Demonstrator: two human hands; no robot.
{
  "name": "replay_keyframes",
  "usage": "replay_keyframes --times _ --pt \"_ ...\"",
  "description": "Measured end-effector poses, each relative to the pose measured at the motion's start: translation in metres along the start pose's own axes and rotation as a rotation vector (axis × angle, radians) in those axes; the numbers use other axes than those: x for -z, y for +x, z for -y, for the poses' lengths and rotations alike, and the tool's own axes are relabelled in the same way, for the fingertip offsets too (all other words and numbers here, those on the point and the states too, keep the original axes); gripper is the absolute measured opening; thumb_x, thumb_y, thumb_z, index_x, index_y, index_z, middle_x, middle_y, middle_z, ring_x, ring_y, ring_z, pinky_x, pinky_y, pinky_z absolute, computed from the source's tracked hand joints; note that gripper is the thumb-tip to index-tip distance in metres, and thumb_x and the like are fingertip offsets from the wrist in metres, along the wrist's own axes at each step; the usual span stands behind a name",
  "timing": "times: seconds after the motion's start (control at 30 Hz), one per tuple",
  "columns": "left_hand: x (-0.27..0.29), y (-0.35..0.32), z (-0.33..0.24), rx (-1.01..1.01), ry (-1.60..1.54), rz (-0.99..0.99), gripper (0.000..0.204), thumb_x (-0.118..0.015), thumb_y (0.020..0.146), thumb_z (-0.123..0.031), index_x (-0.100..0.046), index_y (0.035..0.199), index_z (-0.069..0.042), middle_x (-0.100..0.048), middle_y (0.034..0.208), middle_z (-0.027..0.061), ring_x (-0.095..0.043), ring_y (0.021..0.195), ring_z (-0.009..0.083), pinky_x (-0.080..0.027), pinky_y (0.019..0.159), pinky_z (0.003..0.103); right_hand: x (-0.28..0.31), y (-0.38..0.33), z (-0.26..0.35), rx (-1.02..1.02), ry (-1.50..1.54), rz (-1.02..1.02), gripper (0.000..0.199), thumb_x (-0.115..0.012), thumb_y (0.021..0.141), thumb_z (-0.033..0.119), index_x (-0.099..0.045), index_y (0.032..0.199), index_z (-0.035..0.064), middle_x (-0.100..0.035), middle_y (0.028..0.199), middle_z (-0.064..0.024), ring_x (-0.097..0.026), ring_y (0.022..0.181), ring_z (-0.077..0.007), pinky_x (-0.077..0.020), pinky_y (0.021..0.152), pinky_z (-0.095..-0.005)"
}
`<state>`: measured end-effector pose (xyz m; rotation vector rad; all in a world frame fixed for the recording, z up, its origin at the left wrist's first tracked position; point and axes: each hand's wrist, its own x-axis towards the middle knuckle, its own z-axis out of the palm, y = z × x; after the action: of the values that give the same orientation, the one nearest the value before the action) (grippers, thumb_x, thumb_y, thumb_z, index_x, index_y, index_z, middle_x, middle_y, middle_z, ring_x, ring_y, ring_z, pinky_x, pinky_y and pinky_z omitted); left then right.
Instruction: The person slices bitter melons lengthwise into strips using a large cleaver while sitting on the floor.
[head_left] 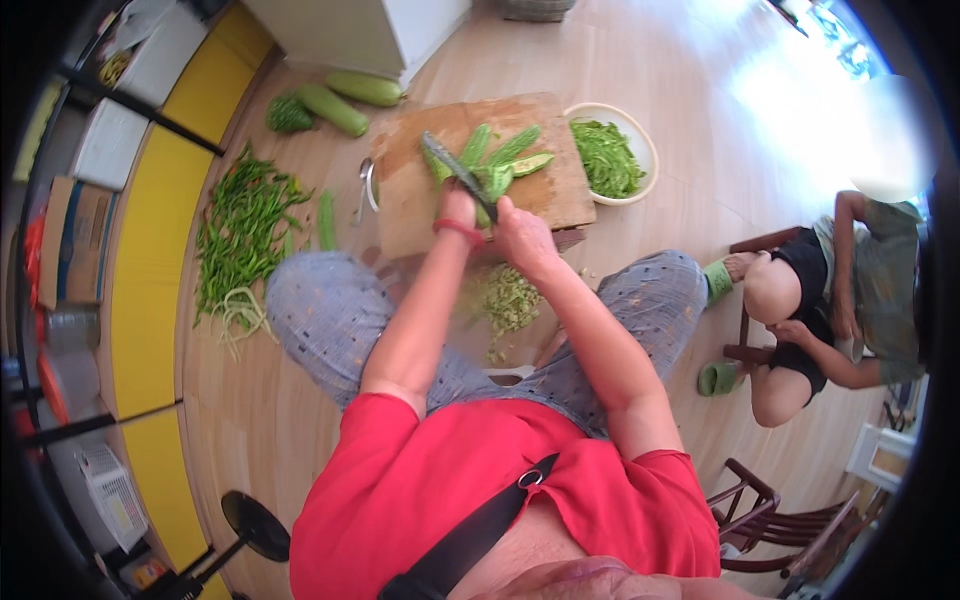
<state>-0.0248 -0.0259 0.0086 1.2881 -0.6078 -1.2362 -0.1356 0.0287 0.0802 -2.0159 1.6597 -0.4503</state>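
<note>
Over a wooden cutting board [410, 215], my right hand [524, 238] is closed round the handle of a kitchen knife [447, 155]. The blade slants up and left, passing over my left hand [457, 205]. My left hand seems closed on a green bitter gourd piece [494, 181], its fingers partly hidden by the blade. Long, ridged bitter gourd pieces [515, 143] lie just beyond, one showing a pale cut face [531, 164]. Below the board's near edge, between my legs, is a heap of pale green scraps [510, 300].
A white bowl [651, 160] of green slices stands right of the board. Whole green gourds [333, 108] lie at its far left, above a pile of green peppers [245, 235]. A metal spoon [363, 190] rests nearby. A person [865, 290] sits at right; yellow-fronted shelves [150, 300] line the left.
</note>
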Motion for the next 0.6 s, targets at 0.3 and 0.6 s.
replay_keyframes --times 0.3,0.6 --pt "0.021 0.024 -0.007 0.184 -0.025 0.218 0.027 -0.036 0.086 -0.029 -0.054 0.079 -0.011 -0.049 0.055 0.0017 -0.043 0.035 0.0156 -0.031 0.027 0.028 -0.004 0.022 -0.006 0.049 0.222 -0.105 0.018 -0.052 0.077 0.017 -0.048 0.084 0.0008 -0.057 0.069 -0.0223 -0.056 0.067 -0.0400 -0.0441 0.059 -0.0479" --pt "0.002 0.013 -0.027 0.187 -0.081 0.209 0.023 -0.040 0.085 -0.026 -0.054 0.079 -0.008 -0.052 0.062 0.0024 -0.048 0.045 0.0142 -0.036 0.035 0.027 -0.006 0.006 -0.020 0.057 0.239 -0.105 0.021 -0.055 0.074 0.014 -0.044 0.084 -0.0012 -0.056 0.065 -0.0240 -0.056 0.065 -0.0407 -0.0450 0.058 -0.0483"
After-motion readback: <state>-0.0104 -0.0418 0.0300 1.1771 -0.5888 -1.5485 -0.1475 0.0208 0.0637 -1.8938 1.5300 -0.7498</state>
